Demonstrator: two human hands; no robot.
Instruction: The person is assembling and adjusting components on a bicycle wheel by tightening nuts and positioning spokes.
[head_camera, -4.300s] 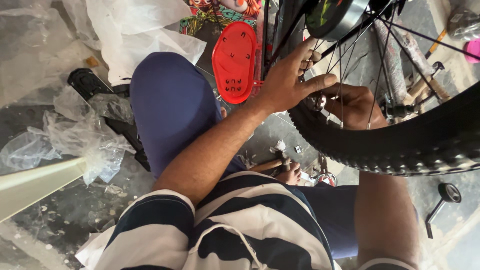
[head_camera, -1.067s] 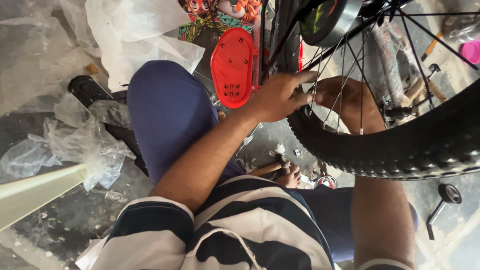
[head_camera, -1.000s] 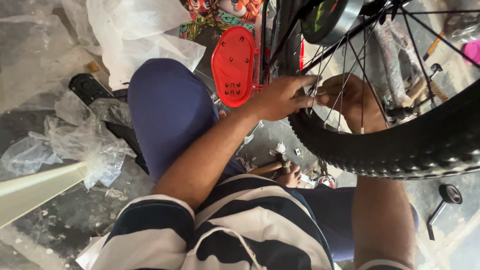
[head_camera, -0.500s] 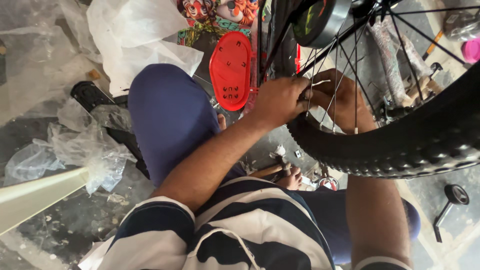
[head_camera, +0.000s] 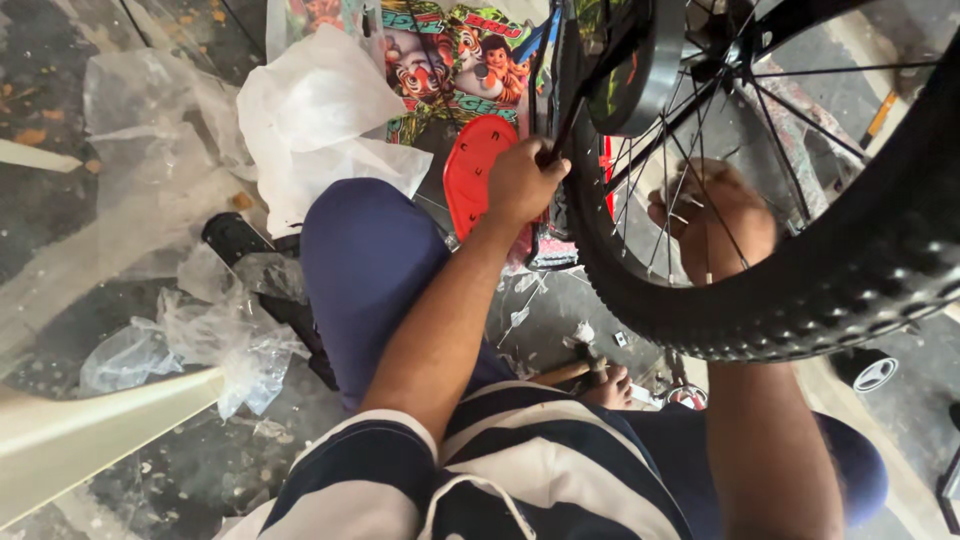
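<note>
Bike wheel (head_camera: 800, 290), knobby black tyre, fills upper-right of view, above the person's lap. L hand (head_camera: 522, 185) just left of the tyre, fist closed on a thin dark rod (head_camera: 562, 130) by the wheel; grip tight. R hand (head_camera: 715, 215) behind the spokes, inside the rim; fingers curled, what they hold – can't tell. Red pedal (head_camera: 475, 180) just left of wheel, touching L hand's side. Clear plastic wrap (head_camera: 200, 340) well left of wheel, on floor. Small hammer (head_camera: 570, 372) below the tyre, nr a bare foot.
</note>
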